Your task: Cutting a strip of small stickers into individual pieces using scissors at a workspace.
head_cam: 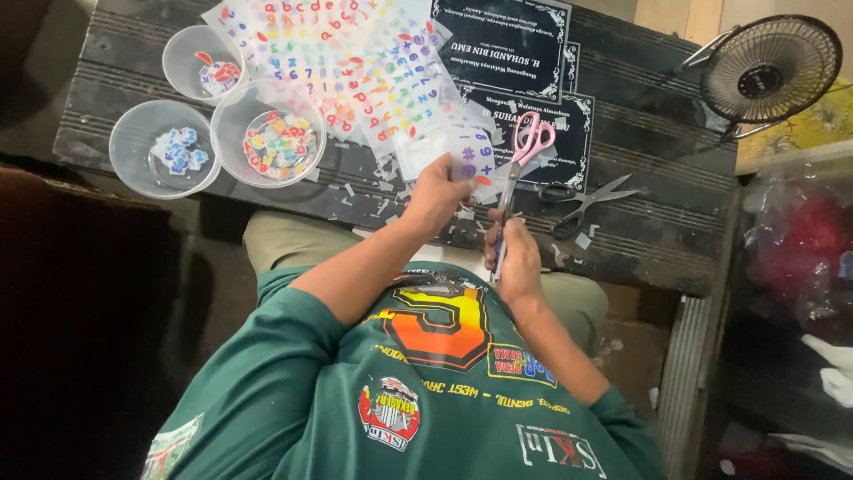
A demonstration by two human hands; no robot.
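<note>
My left hand (435, 197) pinches the lower edge of a small clear sticker sheet (466, 151) with coloured letters and signs, held just above the dark wooden bench (657, 222). My right hand (517, 260) is closed around the near end of pink-handled scissors (531, 138); their handles point away from me and the blades run beside the sheet. More sheets of coloured letter stickers (355, 62) lie fanned out on the bench behind my hands. My green printed shirt fills the bottom of the view.
Three clear plastic cups (271, 133) with cut sticker pieces stand at the left of the bench. Black printed cards (502, 40) lie at the back, black scissors (586, 200) to the right, a small black fan (769, 67) at far right. Paper scraps litter the bench.
</note>
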